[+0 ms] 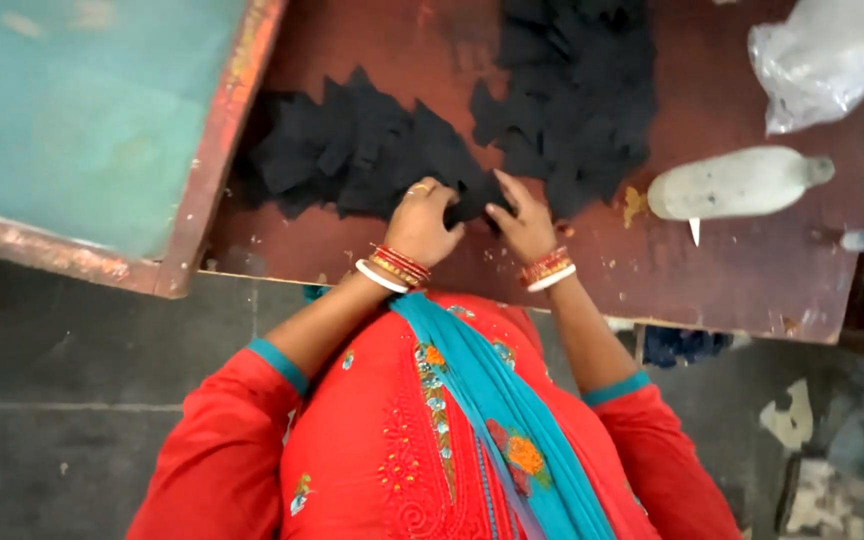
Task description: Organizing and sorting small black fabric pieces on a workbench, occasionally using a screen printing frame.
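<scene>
Black fabric pieces (372, 150) lie heaped in 2 piles on the brown table (752, 270); the left hand (422, 222) and right hand (524, 222), fingers curled, pinch 1 dark, flat, pointed piece between the piles; it seems best separated by gripping edges lightly; a pale bottle (737, 183) lies near.

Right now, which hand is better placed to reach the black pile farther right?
Probably the right hand: it lies beside that pile; the left hand sits by the other pile.

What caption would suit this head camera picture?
Both hands, left and right, pinch black fabric pieces on a worn brown table.
</scene>
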